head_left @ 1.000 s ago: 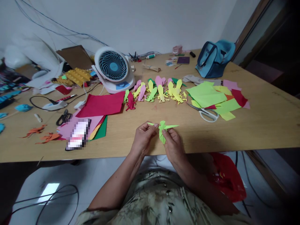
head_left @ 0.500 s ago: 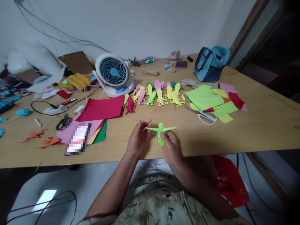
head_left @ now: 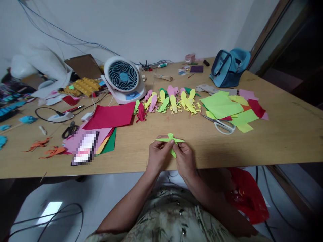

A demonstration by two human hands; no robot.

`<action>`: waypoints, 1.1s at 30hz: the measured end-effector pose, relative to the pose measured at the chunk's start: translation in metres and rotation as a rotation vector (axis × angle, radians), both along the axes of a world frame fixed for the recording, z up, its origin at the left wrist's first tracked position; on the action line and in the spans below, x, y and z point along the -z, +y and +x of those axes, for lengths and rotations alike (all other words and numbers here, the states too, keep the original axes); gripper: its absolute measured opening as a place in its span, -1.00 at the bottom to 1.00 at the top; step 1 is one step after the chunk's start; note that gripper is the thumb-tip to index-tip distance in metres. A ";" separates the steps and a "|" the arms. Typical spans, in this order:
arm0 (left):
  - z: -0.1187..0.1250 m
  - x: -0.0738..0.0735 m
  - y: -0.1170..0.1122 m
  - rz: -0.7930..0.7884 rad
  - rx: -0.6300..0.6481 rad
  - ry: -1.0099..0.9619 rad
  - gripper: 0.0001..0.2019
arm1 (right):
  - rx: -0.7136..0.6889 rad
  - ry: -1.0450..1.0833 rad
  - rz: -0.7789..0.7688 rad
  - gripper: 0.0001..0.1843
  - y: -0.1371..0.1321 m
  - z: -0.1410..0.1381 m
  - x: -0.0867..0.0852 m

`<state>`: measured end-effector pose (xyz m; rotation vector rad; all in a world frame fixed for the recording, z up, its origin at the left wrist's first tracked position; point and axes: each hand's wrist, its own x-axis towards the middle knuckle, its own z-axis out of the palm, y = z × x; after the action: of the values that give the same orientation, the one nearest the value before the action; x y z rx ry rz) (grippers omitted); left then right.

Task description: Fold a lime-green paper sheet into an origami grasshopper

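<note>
Between my two hands is a lime-green folded paper figure (head_left: 171,136), with a small head, two thin pointed arms spread sideways and a tapering lower end. My left hand (head_left: 159,153) pinches its middle from the left, thumb on top. From the right, my right hand (head_left: 185,156) grips the same piece, its thumb tip touching the left thumb. Fingers under the paper are partly hidden. Beyond the hands lies a row of similar folded figures in pink, yellow, green and red, such as a yellow figure (head_left: 173,103) and a red figure (head_left: 141,112).
White-handled scissors (head_left: 224,127) lie beside lime and coloured sheets (head_left: 222,105) on the right. To the left are a red sheet (head_left: 111,116), a phone (head_left: 85,148), black scissors (head_left: 70,130) and orange figures (head_left: 53,151). A fan (head_left: 123,79) and blue bag (head_left: 230,68) stand behind.
My left hand has moved right from the tip of the figure's arm and now pinches its middle. My right hand has kept its hold, and the view has shifted slightly.
</note>
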<state>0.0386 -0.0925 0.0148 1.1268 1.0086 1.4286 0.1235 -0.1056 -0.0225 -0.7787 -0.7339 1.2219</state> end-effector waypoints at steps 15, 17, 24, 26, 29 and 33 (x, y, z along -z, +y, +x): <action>-0.013 -0.013 -0.006 0.285 -0.147 0.284 -0.95 | -0.079 -0.142 0.046 -0.83 0.001 0.009 -0.017; -0.013 -0.012 -0.007 0.292 -0.145 0.307 -0.95 | -0.105 -0.102 0.028 -0.82 0.001 0.008 -0.016; -0.013 -0.005 -0.004 0.213 -0.104 0.300 -0.86 | -0.195 -0.002 -0.081 -0.74 -0.001 0.009 -0.022; -0.014 -0.006 -0.003 0.209 -0.088 0.299 -0.84 | -0.220 0.015 -0.092 -0.70 0.001 0.008 -0.025; -0.016 -0.009 -0.001 0.240 -0.121 0.318 -0.82 | -0.215 0.008 -0.079 -0.70 0.004 0.007 -0.024; -0.021 -0.014 0.004 0.300 -0.275 0.366 -0.88 | 0.070 -0.221 -0.019 -0.79 0.002 0.007 -0.020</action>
<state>0.0172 -0.0889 0.0290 1.5560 1.2706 1.6682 0.1302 -0.1037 -0.0023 -0.9576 -0.8691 1.0915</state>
